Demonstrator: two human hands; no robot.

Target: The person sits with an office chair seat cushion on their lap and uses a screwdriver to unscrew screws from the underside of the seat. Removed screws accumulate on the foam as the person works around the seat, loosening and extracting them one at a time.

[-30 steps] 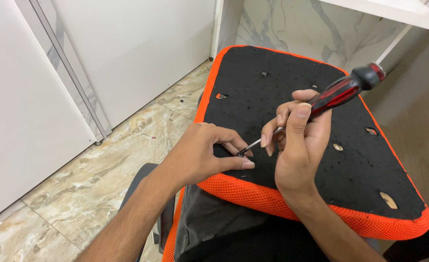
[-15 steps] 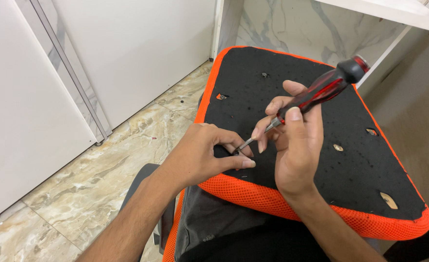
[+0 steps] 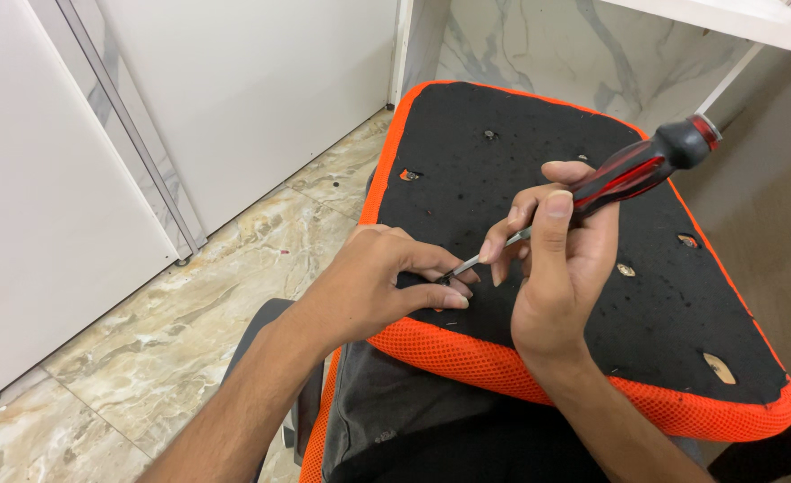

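Seat base point(image 3: 583, 358), black underside up with orange mesh rim, lies across the lap and carries both hands. Right hand point(image 3: 561, 268) is closed around a red-and-black screwdriver point(image 3: 633, 170), long axis slanting from upper right down to lower left, tip meeting the left hand point(image 3: 373, 286). Left fingertips point(image 3: 454, 300) pinch something small at the tip, too small to identify; left hand is nearer it.
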